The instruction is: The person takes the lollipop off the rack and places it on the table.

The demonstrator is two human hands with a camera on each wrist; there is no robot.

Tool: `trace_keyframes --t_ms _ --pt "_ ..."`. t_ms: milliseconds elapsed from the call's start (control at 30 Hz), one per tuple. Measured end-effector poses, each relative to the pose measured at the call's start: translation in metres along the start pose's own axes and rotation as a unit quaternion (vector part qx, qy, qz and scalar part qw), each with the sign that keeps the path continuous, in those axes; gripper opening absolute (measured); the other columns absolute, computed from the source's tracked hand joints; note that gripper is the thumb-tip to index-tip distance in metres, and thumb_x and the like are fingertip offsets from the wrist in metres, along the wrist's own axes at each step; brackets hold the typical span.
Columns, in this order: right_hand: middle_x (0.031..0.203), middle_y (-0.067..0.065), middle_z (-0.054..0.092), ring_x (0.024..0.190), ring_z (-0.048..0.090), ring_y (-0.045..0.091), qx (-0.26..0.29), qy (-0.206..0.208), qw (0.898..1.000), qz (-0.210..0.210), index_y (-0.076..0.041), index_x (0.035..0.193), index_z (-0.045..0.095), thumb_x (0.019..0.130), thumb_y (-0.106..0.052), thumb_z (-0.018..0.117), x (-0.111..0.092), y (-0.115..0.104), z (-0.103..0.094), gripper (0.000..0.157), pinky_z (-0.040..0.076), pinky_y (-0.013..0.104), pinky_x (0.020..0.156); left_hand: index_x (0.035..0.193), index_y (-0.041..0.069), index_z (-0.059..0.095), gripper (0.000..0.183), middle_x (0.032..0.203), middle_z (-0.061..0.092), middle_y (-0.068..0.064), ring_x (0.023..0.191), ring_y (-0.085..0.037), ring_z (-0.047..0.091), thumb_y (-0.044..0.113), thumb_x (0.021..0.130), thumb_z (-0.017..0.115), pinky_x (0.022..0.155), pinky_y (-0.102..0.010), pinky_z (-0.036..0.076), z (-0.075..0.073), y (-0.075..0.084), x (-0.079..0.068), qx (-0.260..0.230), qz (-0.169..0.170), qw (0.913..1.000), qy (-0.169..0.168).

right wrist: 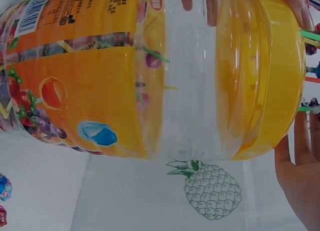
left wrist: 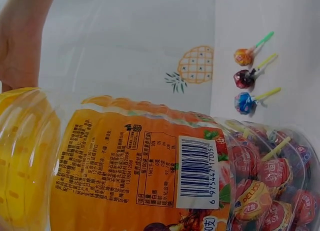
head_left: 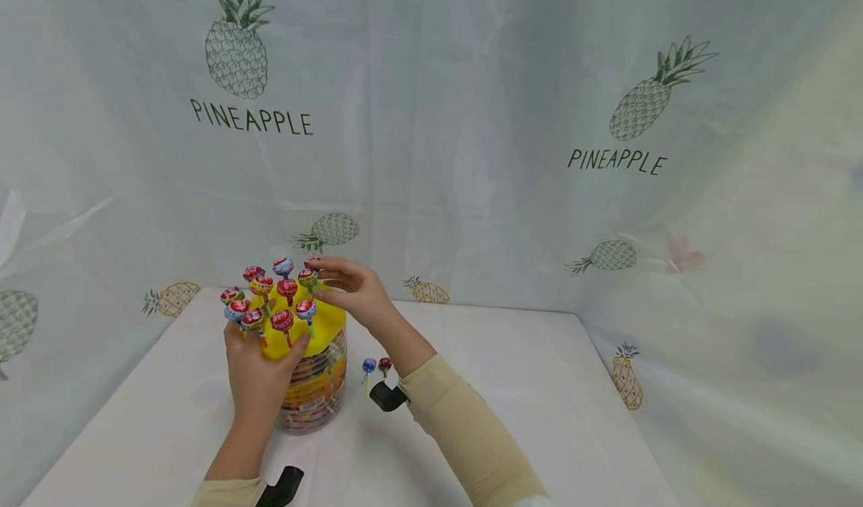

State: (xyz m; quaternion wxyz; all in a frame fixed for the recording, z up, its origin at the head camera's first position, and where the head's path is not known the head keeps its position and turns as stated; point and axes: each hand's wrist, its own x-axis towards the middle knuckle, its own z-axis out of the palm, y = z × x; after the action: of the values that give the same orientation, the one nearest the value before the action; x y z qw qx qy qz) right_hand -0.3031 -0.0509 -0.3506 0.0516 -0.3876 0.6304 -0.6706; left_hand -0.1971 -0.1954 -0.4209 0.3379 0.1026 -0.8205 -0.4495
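A clear candy jar (head_left: 313, 391) with an orange label (left wrist: 115, 171) stands upright on the white table, with wrapped lollipops inside. Several lollipops (head_left: 282, 321) stick up from its yellow lid (head_left: 329, 331). My left hand (head_left: 256, 376) grips the lid's near left side, thumb toward the front. At the lid's far right edge, my right hand (head_left: 360, 290) pinches a red-wrapped lollipop (head_left: 312, 261), partly covered by the fingers. In the right wrist view, the right hand (right wrist: 302, 176) is beside the lid, near a green stick.
To the jar's right lie loose lollipops: an orange one (left wrist: 244, 57), a dark red one (left wrist: 244, 79) and a blue one (left wrist: 245, 103). A pale cloth (head_left: 458, 155) printed with pineapples hangs behind the table (head_left: 512, 387).
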Motion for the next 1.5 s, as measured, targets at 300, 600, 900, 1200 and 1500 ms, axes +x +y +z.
trace_keyframes --t_ms 300,600,900,1200,1500 --pt "0.124 -0.008 0.062 0.11 0.06 0.008 -0.009 0.02 1.0 0.022 -0.015 0.128 0.064 0.091 -0.003 0.067 0.002 -0.004 0.003 0.039 0.053 0.027 0.09 0.151 0.008 0.031 0.085 0.15 0.02 -0.017 0.134 -0.039 0.031 0.036 0.084 0.076 0.101 -0.063 0.038 0.0 -0.003 0.0 -0.011 0.002 0.9999 0.001" --pt "0.121 -0.003 0.064 0.099 0.065 0.012 -0.011 0.046 0.999 0.008 -0.008 0.119 0.069 0.093 0.0 0.062 0.009 -0.002 0.004 0.029 0.054 0.027 0.089 0.145 0.001 0.038 0.08 0.148 0.022 -0.019 0.132 -0.04 0.032 0.037 0.084 0.076 0.1 -0.063 0.039 0.001 -0.004 0.001 -0.002 0.006 1.0 0.001" --pt "0.124 0.009 0.063 0.1 0.064 0.017 0.002 0.055 0.997 -0.053 -0.001 0.12 0.064 0.098 -0.002 0.056 0.009 -0.007 -0.001 0.024 0.054 0.035 0.09 0.142 -0.002 0.04 0.079 0.149 0.021 -0.019 0.131 -0.041 0.033 0.038 0.084 0.076 0.099 -0.063 0.04 0.001 -0.002 0.001 0.003 0.002 1.0 -0.001" --pt "0.125 0.013 0.062 0.1 0.066 0.028 0.051 0.055 0.996 -0.052 0.005 0.12 0.057 0.099 -0.001 0.053 -0.008 -0.002 -0.033 0.023 0.053 0.043 0.092 0.137 -0.006 0.044 0.076 0.148 0.021 -0.02 0.13 -0.043 0.032 0.037 0.083 0.076 0.1 -0.063 0.04 0.001 0.002 0.0 0.011 0.002 0.9999 -0.005" --pt "0.125 0.013 0.062 0.1 0.067 0.028 0.04 0.064 0.997 -0.005 0.002 0.119 0.06 0.099 -0.006 0.055 -0.032 0.026 -0.062 0.023 0.054 0.043 0.091 0.143 0.0 0.04 0.078 0.149 0.021 -0.019 0.131 -0.041 0.031 0.035 0.084 0.076 0.101 -0.064 0.038 0.0 0.0 0.0 0.004 0.008 1.0 -0.001"
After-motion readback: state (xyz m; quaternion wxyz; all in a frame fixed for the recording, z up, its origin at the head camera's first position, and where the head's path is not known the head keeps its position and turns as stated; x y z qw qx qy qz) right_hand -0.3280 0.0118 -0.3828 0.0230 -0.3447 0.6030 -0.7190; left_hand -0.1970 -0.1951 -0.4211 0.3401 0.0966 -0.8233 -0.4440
